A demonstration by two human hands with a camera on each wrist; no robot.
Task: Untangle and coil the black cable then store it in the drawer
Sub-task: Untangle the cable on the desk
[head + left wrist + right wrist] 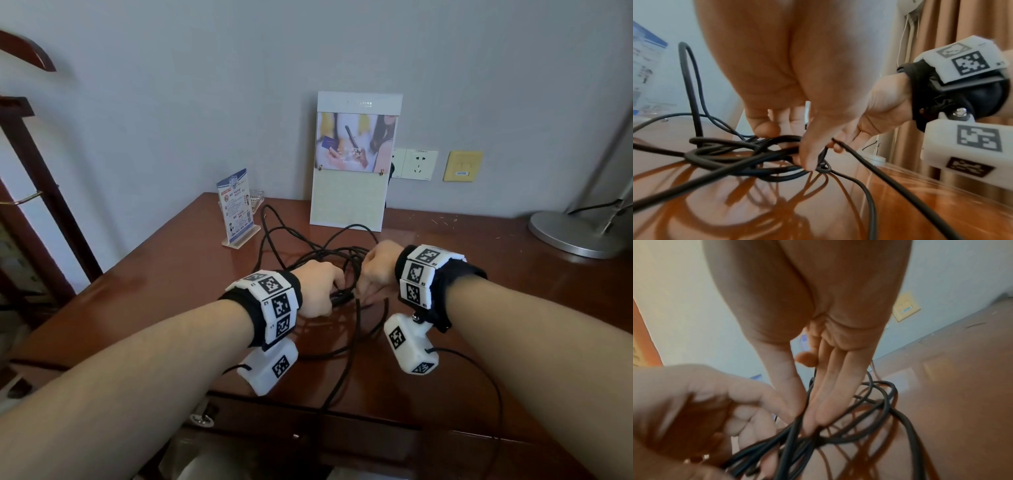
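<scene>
while the left hand (317, 286) grips the tangled black cable (329, 255), the right hand (375, 270) apparently pinches 1 strand.

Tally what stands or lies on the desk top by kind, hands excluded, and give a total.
Black cable, tangled: 1
Sign holders, one small blue-printed and one tall white: 2
Clear glass dish behind the small sign: 1
Lamp base, silver: 1
Total: 5
</scene>
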